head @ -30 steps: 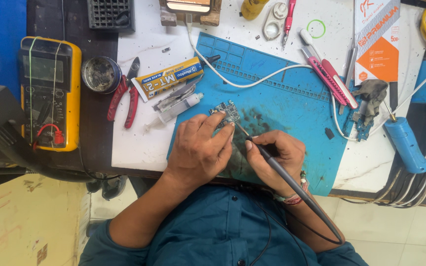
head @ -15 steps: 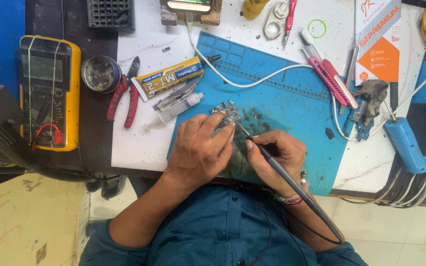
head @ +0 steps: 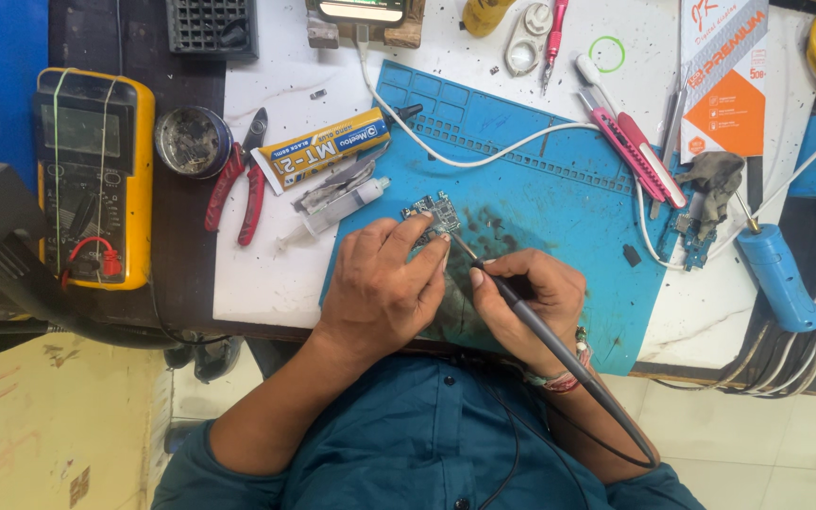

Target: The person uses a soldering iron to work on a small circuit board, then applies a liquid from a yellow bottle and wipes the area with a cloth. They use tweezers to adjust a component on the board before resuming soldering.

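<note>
Nothing has shifted since the earlier frames: both hands stay planted mid-frame on the blue mat (head: pixel 559 189). Left hand (head: pixel 382 288), fingers curled nearly closed, pins the small circuit board (head: pixel 432 213) with its fingertips. Right hand (head: pixel 526 304) is wrapped tight around the soldering iron (head: pixel 559 351), tip touching the board's lower edge.

the person wore a teal shirt (head: pixel 408 444) with sleeves pushed up, and a beaded band (head: pixel 559 378) at the right wrist.
</note>
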